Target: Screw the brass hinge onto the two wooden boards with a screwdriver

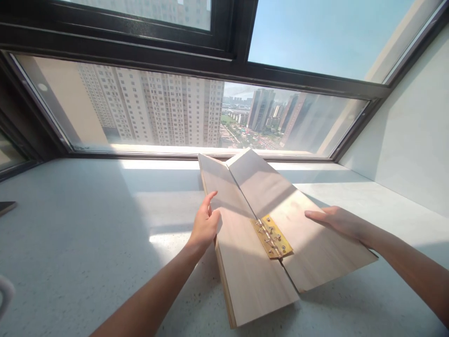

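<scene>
Two pale wooden boards, a left board and a right board, meet along a narrow gap. A brass hinge with several screws, some standing proud of the metal, spans that gap. The boards tilt toward each other in a shallow V. My left hand grips the left board's outer edge, thumb and a finger showing on its face. My right hand holds the right board's outer edge, one digit lying on top and the other fingers hidden beneath.
A speckled white sill lies under the boards. Behind it stands a dark-framed window with tall buildings outside. A white wall rises at the right. A dark flat object and a white curved object show at the left edge.
</scene>
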A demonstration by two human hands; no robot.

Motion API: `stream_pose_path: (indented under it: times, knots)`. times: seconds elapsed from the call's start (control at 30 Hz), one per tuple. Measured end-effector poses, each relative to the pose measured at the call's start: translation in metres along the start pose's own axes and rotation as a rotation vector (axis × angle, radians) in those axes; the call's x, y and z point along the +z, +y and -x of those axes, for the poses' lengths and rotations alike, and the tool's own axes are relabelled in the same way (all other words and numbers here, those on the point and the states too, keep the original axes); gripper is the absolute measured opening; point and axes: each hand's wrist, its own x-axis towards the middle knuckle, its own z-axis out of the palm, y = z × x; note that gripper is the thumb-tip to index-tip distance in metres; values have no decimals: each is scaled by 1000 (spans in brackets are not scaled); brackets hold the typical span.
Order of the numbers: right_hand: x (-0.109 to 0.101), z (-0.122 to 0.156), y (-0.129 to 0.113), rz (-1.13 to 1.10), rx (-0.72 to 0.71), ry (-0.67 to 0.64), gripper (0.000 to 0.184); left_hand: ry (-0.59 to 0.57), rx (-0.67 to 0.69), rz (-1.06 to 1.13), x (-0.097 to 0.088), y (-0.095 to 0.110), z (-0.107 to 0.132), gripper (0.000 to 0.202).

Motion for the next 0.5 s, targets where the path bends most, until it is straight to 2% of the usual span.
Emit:
stream_pose_path:
  times: [0.17,0.33,0.5]
  knots:
    - [11,-1,16,2,-48,-63,56,16,29,-152,-13,-9,12,58]
    - [28,-2,24,84,-132,-68,52,-8,99,-316,-40,-11,12,58]
    - [48,-2,20,161,-191,-87,53,-14,81,-393,-67,-17,14,61]
